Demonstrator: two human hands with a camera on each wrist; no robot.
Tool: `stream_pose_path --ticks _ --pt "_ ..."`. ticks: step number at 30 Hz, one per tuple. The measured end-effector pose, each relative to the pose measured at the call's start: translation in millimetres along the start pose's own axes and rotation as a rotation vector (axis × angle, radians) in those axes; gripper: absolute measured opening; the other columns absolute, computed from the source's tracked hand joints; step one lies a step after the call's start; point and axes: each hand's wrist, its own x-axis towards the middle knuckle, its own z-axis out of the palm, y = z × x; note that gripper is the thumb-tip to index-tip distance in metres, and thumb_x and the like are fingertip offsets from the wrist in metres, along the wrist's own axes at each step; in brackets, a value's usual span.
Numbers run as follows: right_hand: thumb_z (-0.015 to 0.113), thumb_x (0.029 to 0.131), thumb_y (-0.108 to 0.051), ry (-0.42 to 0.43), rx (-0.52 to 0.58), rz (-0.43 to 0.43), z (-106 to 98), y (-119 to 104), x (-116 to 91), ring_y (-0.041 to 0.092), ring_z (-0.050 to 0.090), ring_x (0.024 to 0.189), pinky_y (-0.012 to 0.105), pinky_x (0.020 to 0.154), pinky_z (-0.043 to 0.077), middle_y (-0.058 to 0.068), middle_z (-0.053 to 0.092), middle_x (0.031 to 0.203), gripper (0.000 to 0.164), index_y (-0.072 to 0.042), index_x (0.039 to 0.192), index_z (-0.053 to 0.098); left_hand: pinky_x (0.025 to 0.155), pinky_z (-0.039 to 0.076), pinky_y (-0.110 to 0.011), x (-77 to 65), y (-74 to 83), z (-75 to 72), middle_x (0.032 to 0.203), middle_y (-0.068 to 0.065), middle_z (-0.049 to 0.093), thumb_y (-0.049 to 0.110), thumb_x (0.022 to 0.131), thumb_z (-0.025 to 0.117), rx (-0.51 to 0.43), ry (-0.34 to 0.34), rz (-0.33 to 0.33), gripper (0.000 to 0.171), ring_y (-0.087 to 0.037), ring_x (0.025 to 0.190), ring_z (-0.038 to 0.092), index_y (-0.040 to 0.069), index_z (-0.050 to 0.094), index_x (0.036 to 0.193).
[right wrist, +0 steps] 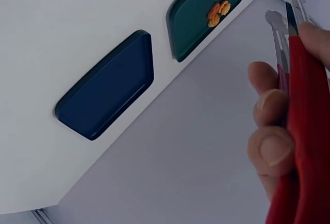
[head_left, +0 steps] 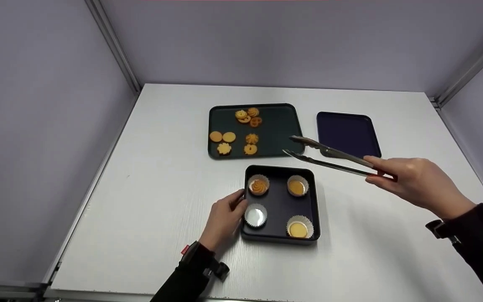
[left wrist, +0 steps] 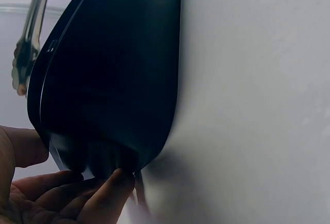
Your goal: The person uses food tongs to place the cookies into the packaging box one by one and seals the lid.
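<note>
My left hand (head_left: 225,218) holds the left side of a dark square box (head_left: 281,205), its thumb at the rim and its fingers against the outer wall. Inside sit paper cups: one with a swirled cookie (head_left: 259,186) at back left, two with round yellow cookies (head_left: 298,229) on the right, and an empty silver-white cup (head_left: 255,216) at front left. My right hand (head_left: 419,184) grips metal tongs (head_left: 333,153) by their red handles (right wrist: 309,110). The tong arms are spread apart with nothing between the tips, over the front right corner of the green tray (head_left: 277,130).
On the green tray lie several cookies, among them a pretzel-shaped one (head_left: 255,122), a flower-shaped one (head_left: 224,148) and plain round ones (head_left: 229,137). A dark blue tray (head_left: 346,132) is at the back right. Grey panels (head_left: 283,46) enclose the white table (head_left: 162,167).
</note>
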Motion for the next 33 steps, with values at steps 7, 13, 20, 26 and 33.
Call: stream_pose_path --ticks 7,13,20,26,33 --pt "0.089 0.069 -0.006 -0.004 -0.052 0.049 10.3 0.1 8.8 0.003 0.055 0.056 0.019 0.047 0.042 -0.006 0.071 0.075 0.051 -0.011 0.118 0.075 0.111 0.047 -0.043 -0.1 -1.1 0.0 0.135 -0.014 0.066 0.021 0.103 0.061 -0.005 -0.001 0.003 0.044 -0.028 0.128 0.060 0.004 0.059 0.144" --pt "0.089 0.074 -0.009 -0.042 -0.052 0.146 20.0 -3.0 18.7 0.005 0.056 0.057 0.024 0.049 0.045 -0.007 0.069 0.073 0.045 -0.013 0.117 0.075 0.110 0.047 -0.045 0.6 -2.4 -0.2 0.133 -0.015 0.067 0.019 0.103 0.062 0.029 0.001 0.028 0.042 -0.030 0.127 0.061 0.003 0.060 0.142" --pt "0.086 0.081 -0.011 -0.099 -0.030 0.201 31.9 -2.9 31.5 0.007 0.057 0.059 0.031 0.051 0.048 -0.003 0.068 0.073 0.036 -0.011 0.115 0.074 0.110 0.047 -0.046 1.5 -3.5 -0.4 0.132 -0.015 0.068 0.019 0.103 0.062 0.033 0.006 0.038 0.041 -0.031 0.127 0.061 0.004 0.062 0.141" --pt "0.084 0.085 -0.015 -0.151 -0.010 0.239 42.9 -3.7 41.1 0.009 0.058 0.060 0.032 0.052 0.048 -0.002 0.070 0.074 0.031 -0.011 0.114 0.074 0.111 0.047 -0.044 1.1 -2.2 0.1 0.133 -0.013 0.068 0.019 0.103 0.062 0.005 0.003 0.022 0.041 -0.029 0.128 0.060 0.005 0.061 0.142" --pt "0.080 0.090 -0.019 -0.218 0.019 0.291 57.1 -2.3 51.7 0.011 0.056 0.059 0.032 0.053 0.046 -0.002 0.069 0.073 0.020 -0.014 0.106 0.070 0.110 0.047 -0.044 1.7 -3.2 0.8 0.133 -0.013 0.068 0.019 0.103 0.062 0.014 0.005 0.023 0.041 -0.028 0.127 0.061 0.006 0.062 0.142"
